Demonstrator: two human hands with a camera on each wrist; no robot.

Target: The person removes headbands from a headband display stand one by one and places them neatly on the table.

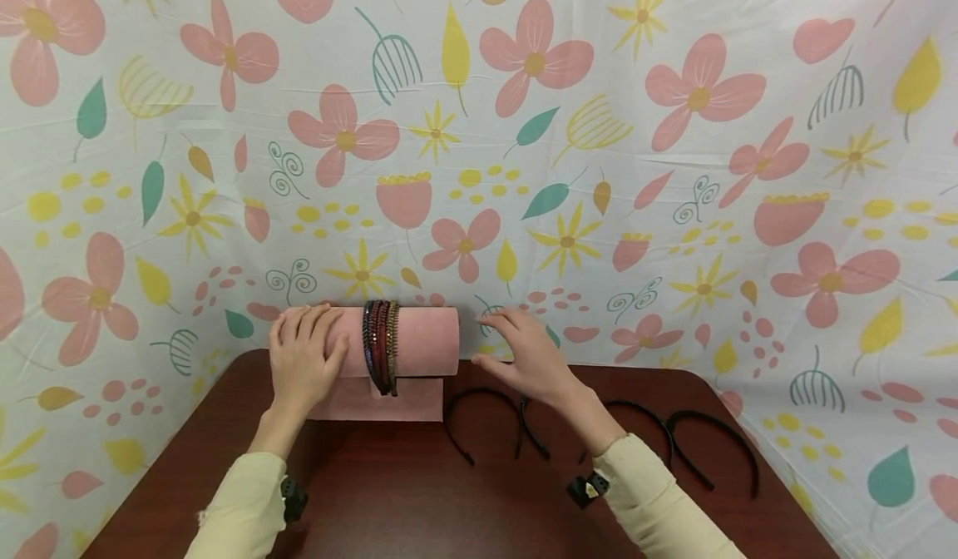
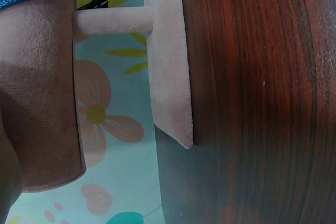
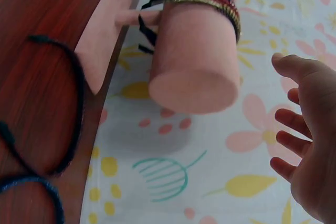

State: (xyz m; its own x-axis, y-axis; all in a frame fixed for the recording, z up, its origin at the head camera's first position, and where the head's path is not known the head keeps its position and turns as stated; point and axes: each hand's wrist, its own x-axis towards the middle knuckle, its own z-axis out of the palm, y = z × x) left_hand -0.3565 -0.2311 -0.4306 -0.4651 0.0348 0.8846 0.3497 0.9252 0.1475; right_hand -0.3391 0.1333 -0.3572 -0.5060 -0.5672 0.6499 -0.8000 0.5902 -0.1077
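Note:
A pink padded headband stand [image 1: 428, 338] lies crosswise near the back of the table, its roll raised on a short post [image 2: 113, 20] above a flat base [image 1: 412, 405]. My left hand [image 1: 305, 355] grips the roll's left end, fingers over the top and thumb in front. Around the middle of the roll sit several glittery headbands [image 1: 380, 343] in blue, red and gold, side by side. Off the roll's right end, my right hand [image 1: 527, 358] is held in the air with fingers spread and nothing in them; the right wrist view shows a gap between hand and roll.
Several dark headbands lie on the table to the right, one [image 1: 482, 390] close to the stand's base and another [image 1: 718, 417] farther right. Directly behind the brown table [image 1: 449, 492] hangs a flower-printed cloth [image 1: 479, 168].

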